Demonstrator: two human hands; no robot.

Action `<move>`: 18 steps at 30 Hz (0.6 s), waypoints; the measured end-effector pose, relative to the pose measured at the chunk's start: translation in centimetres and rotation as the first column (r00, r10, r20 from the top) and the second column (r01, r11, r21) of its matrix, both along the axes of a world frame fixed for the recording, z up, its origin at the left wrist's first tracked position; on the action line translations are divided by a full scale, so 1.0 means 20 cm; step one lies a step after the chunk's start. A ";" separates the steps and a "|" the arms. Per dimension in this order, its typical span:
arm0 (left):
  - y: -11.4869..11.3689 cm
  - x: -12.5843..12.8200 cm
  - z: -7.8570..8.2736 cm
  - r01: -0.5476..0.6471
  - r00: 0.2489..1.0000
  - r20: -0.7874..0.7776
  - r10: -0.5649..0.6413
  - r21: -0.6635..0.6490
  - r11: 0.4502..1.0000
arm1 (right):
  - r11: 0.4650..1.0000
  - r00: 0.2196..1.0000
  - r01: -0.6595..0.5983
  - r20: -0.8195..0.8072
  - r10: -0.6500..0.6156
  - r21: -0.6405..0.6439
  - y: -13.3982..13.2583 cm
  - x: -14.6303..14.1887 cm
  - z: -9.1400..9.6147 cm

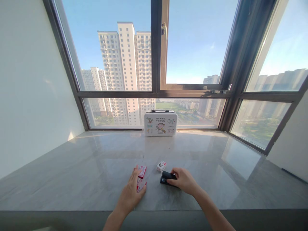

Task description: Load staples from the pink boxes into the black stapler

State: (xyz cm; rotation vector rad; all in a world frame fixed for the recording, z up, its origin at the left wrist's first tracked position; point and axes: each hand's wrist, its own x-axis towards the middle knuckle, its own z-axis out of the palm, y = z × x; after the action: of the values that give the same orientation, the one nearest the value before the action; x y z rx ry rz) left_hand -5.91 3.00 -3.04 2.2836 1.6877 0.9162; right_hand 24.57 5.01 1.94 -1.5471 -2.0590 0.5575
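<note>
Grey marble worktop point(72, 173) carries small black oblong device point(166, 177), long axis roughly 9-to-3, pinched by right hand point(184, 180). Left hand point(131, 192) spread, fingertips on small red-white cardboard boxes point(141, 173) at its 1 o'clock; device at its 3 o'clock.

Flat black device point(167, 176); red boxes point(142, 171) beside

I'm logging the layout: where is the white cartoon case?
In the head view, the white case stands at the far edge of the sill, against the window, about centre, beyond the left hand and right hand.
</note>
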 end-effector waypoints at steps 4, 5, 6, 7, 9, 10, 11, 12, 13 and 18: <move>-0.03 0.09 0.00 0.029 0.995 -0.101 -0.024 0.049 0.998 | 0.999 0.999 -0.010 0.054 0.008 0.034 -0.04 0.01 0.02; -0.03 0.11 0.01 0.023 0.993 -0.119 -0.016 0.060 0.998 | 0.999 0.997 0.000 0.071 -0.003 0.048 -0.05 0.01 0.03; -0.03 0.14 0.01 0.014 0.991 -0.132 -0.004 0.072 0.997 | 0.998 0.996 0.012 0.084 -0.017 0.058 -0.07 0.02 0.03; -0.03 0.17 0.01 0.003 0.990 -0.141 0.009 0.084 0.996 | 0.998 0.995 0.027 0.091 -0.033 0.064 -0.09 0.04 0.03; -0.02 0.23 0.02 -0.002 0.989 -0.149 0.017 0.098 0.995 | 0.997 0.995 0.057 0.081 -0.062 0.052 -0.12 0.06 0.03; -0.01 0.26 0.03 0.007 0.988 -0.151 0.008 0.099 0.995 | 0.997 0.995 0.075 0.063 -0.077 0.037 -0.14 0.08 0.02; 0.00 0.29 0.04 0.024 0.988 -0.153 -0.009 0.097 0.995 | 0.995 0.995 0.096 0.037 -0.096 0.021 -0.16 0.09 0.00; 0.02 0.32 0.05 0.043 0.988 -0.153 -0.029 0.094 0.995 | 0.993 0.993 0.119 0.002 -0.119 0.004 -0.17 0.10 -0.01; 0.04 0.35 0.06 0.064 0.987 -0.154 -0.049 0.091 0.994 | 0.990 0.989 0.142 -0.041 -0.142 -0.016 -0.19 0.11 -0.03; 0.12 0.44 0.07 0.141 0.980 -0.156 -0.124 0.102 0.985 | 0.975 0.920 0.162 -0.333 -0.206 -0.154 -0.27 0.13 -0.10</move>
State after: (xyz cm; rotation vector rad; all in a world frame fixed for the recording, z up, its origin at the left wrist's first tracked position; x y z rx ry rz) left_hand 2.81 5.43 -1.66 2.5631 1.5502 0.8525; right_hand 27.22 -0.37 -0.14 -1.5614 -1.6210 0.8336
